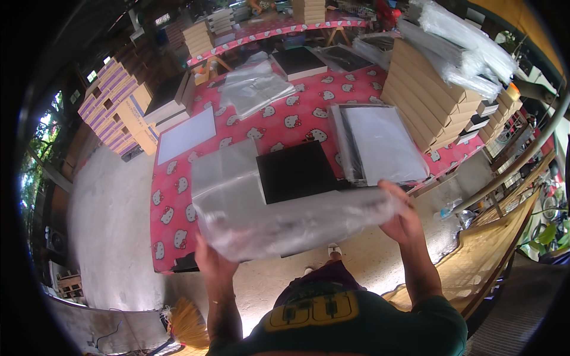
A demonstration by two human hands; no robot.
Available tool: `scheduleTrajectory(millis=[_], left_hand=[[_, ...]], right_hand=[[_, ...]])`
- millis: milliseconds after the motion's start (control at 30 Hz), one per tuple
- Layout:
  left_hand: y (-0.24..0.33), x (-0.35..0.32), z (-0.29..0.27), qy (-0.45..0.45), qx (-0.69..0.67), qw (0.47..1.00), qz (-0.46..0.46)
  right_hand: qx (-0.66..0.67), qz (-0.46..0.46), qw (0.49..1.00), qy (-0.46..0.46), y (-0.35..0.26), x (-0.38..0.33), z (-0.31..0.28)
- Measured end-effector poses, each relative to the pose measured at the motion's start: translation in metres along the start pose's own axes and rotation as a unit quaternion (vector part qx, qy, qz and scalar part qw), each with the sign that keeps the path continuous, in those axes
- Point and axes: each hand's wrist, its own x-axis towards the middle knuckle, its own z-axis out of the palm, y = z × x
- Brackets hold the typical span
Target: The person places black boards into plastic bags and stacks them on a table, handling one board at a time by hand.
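A clear plastic bag (291,228) stretches between my hands at the table's near edge, blurred by motion; whether anything lies inside it I cannot tell. My left hand (215,260) grips its left end from below. At its right end, my right hand (402,215) is closed on the plastic, fingers curled over the edge. Just beyond the bag lies a flat black board (295,171). Another clear plastic sleeve (225,169) lies flat to its left. On the right rests a stack of plastic-wrapped sheets (383,142) with a white top.
The table has a pink cartoon-print cover (237,127). A white sheet (187,135) lies at left, loose plastic bags (255,89) farther back. Tall brown cartons (427,98) topped with plastic bundles (460,44) stand right. Stacked boxes (116,101) stand left. A broom (187,323) is near my left arm.
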Motion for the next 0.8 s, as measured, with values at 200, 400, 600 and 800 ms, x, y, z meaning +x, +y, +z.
scheduleTrajectory(millis=[200, 400, 600, 800], left_hand=[[-0.024, 0.091, -0.023, -0.013, -0.043, 0.999, 0.028], [-0.114, 0.122, -0.181, 0.105, -0.087, 0.985, -0.105], [-0.145, 0.089, -0.175, 0.161, 0.501, 0.85, 0.03], [-0.169, 0.108, -0.073, 0.096, 0.366, 0.926, 0.013]], right_hand=[[0.104, -0.002, 0.992, 0.07, 0.038, 0.075, -0.041], [0.087, 0.084, 0.985, 0.124, 0.13, 0.074, -0.152], [-0.208, 0.107, 0.942, 0.242, 0.147, 0.055, -0.149], [-0.112, -0.046, 0.938, 0.326, 0.1, 0.067, -0.129]])
